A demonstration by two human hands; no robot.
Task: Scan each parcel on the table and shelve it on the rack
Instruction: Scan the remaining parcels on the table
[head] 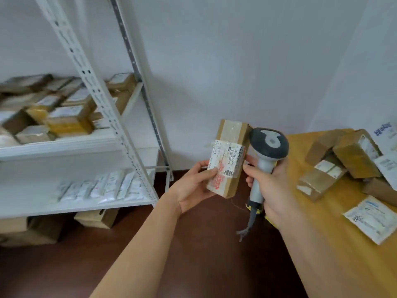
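At the centre of the frame, a person's left hand (194, 183) gripped a small cardboard parcel (228, 158) by its lower end, thumb pressed on the label, while the right hand (271, 181) wrapped around a barcode scanner (265, 151) touching the box's right edge. The taped box looked light, stiff and slightly slick, best held across its narrow sides. More parcels lay on the table (335, 244) at right; the rack (103, 104) stood upper left.
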